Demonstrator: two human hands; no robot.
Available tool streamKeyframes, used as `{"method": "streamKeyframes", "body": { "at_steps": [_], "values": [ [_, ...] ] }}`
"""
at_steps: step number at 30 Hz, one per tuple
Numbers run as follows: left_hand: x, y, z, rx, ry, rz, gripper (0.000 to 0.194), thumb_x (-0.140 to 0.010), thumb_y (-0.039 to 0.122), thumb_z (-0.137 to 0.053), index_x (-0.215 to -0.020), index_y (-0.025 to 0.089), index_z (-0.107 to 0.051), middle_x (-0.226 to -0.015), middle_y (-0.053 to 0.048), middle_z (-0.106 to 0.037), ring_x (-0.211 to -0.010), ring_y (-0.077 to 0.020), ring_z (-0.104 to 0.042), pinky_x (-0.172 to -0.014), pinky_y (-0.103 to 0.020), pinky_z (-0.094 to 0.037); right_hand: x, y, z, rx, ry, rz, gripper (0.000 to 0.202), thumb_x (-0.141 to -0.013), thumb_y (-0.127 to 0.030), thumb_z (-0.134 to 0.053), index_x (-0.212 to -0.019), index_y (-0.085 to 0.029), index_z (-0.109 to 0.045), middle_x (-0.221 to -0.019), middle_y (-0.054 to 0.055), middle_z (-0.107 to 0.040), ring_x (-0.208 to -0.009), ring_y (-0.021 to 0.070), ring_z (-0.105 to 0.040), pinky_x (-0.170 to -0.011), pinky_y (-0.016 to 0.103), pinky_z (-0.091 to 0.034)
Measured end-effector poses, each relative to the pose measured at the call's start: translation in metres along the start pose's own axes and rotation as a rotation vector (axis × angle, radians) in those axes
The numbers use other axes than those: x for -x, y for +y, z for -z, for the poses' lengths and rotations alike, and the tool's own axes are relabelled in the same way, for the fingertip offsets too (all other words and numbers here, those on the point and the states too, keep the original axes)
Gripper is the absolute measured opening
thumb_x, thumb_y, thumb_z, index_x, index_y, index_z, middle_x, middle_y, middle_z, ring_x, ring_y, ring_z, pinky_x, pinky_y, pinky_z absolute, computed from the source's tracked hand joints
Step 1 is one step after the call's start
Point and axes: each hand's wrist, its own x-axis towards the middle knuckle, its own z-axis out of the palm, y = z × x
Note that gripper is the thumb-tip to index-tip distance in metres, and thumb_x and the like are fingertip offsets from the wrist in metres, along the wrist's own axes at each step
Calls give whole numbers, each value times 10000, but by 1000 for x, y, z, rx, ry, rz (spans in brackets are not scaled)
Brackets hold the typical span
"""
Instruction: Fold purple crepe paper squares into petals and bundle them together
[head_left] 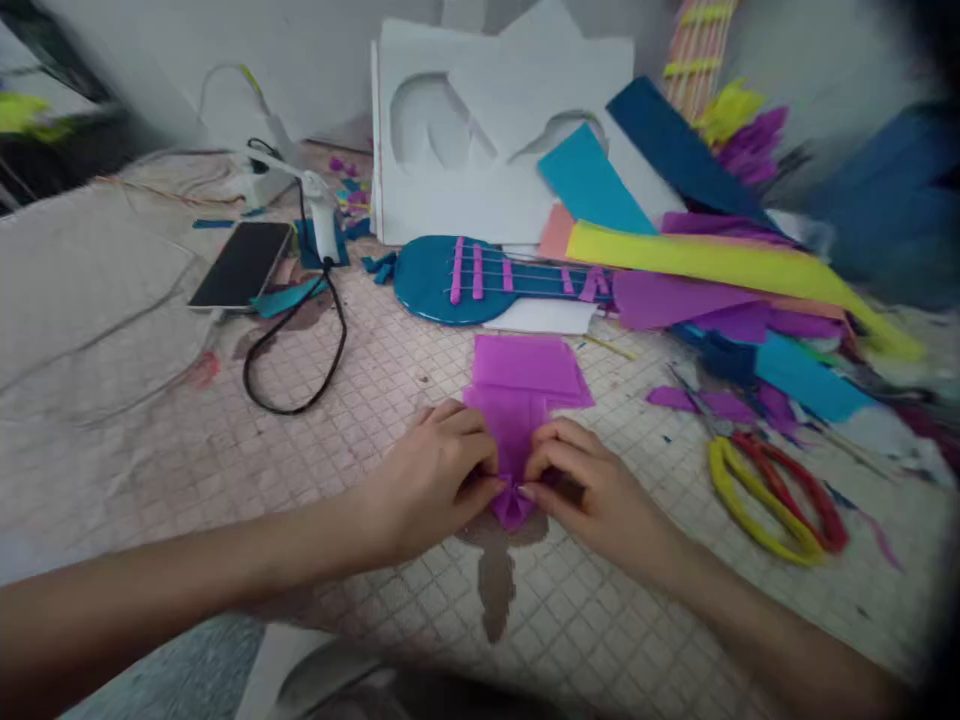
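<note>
A purple paper piece (pixel 517 410) lies in front of me, wide at its far end and gathered into small folds at the near end. My left hand (pixel 446 475) pinches the left side of the folded end between thumb and fingers. From the right, my right hand (pixel 577 480) pinches the same end, the two thumb tips nearly meeting. Beyond the paper rests a blue guitar-shaped piece (pixel 442 280) with purple strips and thin strings across it.
Scissors (pixel 765 500) with yellow and red handles lie at the right, near purple scraps. Coloured paper strips (pixel 712 260) are piled behind them. A phone (pixel 244 265) and black cord loop (pixel 296 405) are at the left. White boards (pixel 465 190) lean at the back.
</note>
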Motion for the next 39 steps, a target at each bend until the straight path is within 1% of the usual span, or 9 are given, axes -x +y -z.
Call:
{"method": "streamKeyframes", "body": {
  "at_steps": [4,7,11,14,17,20,26,31,39],
  "values": [
    [-4,2,-1,7,13,5,122,-835,204,-604,-727,158,-573,-836,-32,-571,-871,-197,-499,-814,-349,-396,1,-2,1,1,7,5,105,-839,-122,-574,-778,-193,-528,-904,25,-515,-890,178,-496,-776,335,-409],
    [-4,2,5,101,-5,-16,137,-825,208,-628,-710,159,-572,-777,-13,-580,-825,-174,-509,-771,-311,-394,2,-1,1,3,23,11,102,-836,-125,-575,-780,-196,-529,-905,22,-519,-888,175,-501,-775,331,-414],
    [-1,-3,11,258,-43,-35,73,-823,183,-628,-758,164,-600,-726,15,-590,-726,-128,-516,-694,-262,-387,3,1,0,1,29,17,93,-836,-128,-580,-796,-200,-538,-911,17,-530,-886,170,-506,-773,327,-415],
    [1,-5,11,299,-50,-37,34,-816,153,-623,-786,167,-616,-740,20,-605,-706,-115,-519,-693,-258,-387,2,2,0,-2,26,11,91,-835,-134,-589,-794,-202,-545,-912,14,-534,-885,168,-505,-774,330,-411],
    [1,-2,8,253,-26,-17,67,-801,124,-625,-750,166,-612,-716,28,-600,-711,-119,-518,-740,-281,-380,1,1,0,1,21,7,96,-835,-132,-589,-786,-201,-544,-902,12,-532,-877,167,-504,-776,335,-408],
    [-1,2,3,173,7,7,93,-790,99,-617,-731,167,-595,-731,26,-600,-768,-140,-530,-791,-316,-365,0,0,-1,9,27,6,104,-838,-130,-582,-778,-198,-533,-888,13,-529,-866,169,-503,-770,339,-405],
    [-3,2,-9,31,71,-5,72,-817,127,-582,-767,179,-572,-769,19,-592,-824,-168,-520,-823,-352,-357,1,-1,-3,32,55,-4,106,-837,-125,-576,-783,-200,-525,-891,16,-530,-871,174,-498,-771,340,-408],
    [-2,3,-13,4,124,24,55,-812,134,-591,-831,176,-561,-809,3,-596,-854,-189,-529,-818,-365,-366,2,-2,-4,63,77,-8,119,-821,-104,-575,-775,-202,-524,-903,19,-542,-874,176,-510,-771,337,-418],
    [2,2,-16,0,144,9,70,-827,161,-603,-862,188,-548,-811,9,-592,-841,-187,-520,-820,-371,-363,0,-3,-7,73,94,-21,131,-813,-81,-567,-778,-197,-518,-901,23,-532,-877,178,-506,-775,343,-418]
  ]
}}
